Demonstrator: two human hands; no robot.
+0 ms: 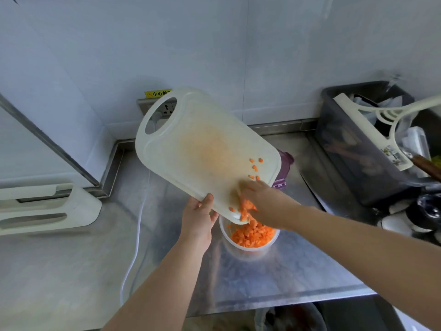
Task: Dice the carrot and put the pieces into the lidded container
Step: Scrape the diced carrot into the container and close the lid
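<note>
A white plastic cutting board (200, 149) is held tilted above the steel counter, its low corner over a clear round container (248, 253). My left hand (198, 218) grips the board's lower edge, thumb on top. My right hand (265, 204) lies on the board's low corner with fingers stretched, blurred, touching orange carrot dice (245, 209) that slide off the edge. A heap of carrot dice (253, 235) fills the container. A few stray dice (255, 168) cling higher on the board. A purple lid (284, 168) shows behind the board.
A dark bin (353, 149) with a white squeegee and other items stands at the right. A white rack (43, 206) sits at the left, a white cable (136, 247) crosses the counter, and a wall socket (164, 108) is behind the board.
</note>
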